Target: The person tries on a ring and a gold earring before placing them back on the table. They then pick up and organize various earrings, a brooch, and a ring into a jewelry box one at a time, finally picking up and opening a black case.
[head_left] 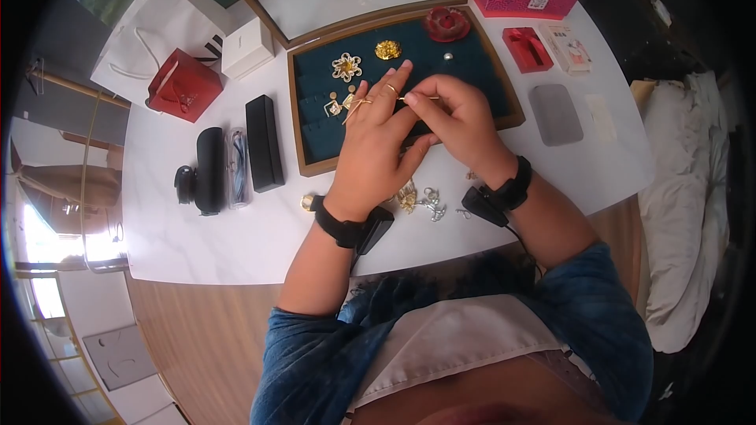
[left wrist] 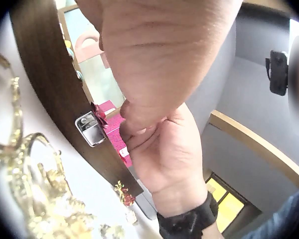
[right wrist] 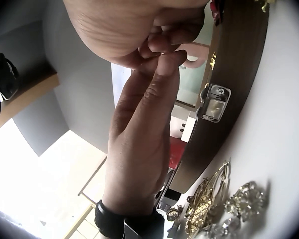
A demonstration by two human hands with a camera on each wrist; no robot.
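Over the dark green lining of a wood-framed jewellery case (head_left: 311, 145), my left hand (head_left: 372, 142) is held back up with its fingers extended. Thin gold-coloured rings (head_left: 360, 101) show on its fingers. My right hand (head_left: 466, 116) comes in from the right, thumb and forefinger pinching a slender gold-coloured piece (head_left: 403, 98) beside the left fingers; its exact kind I cannot tell. Beyond the hands lie a flower-shaped brooch (head_left: 346, 68), a gold ornament (head_left: 387, 49) and a pearl piece (head_left: 448, 57). Left of the fingers is a pair of dangling earrings (head_left: 333, 104). Both wrist views hide the pinched piece behind the hands.
Loose gold and silver jewellery (head_left: 431, 205) lies before the case, below the wrists. The glass lid (head_left: 354, 12) stands raised behind. A black long box (head_left: 264, 142) and red bag (head_left: 185, 85) stand left; a red gift box (head_left: 527, 49) and grey pad (head_left: 556, 114) sit right.
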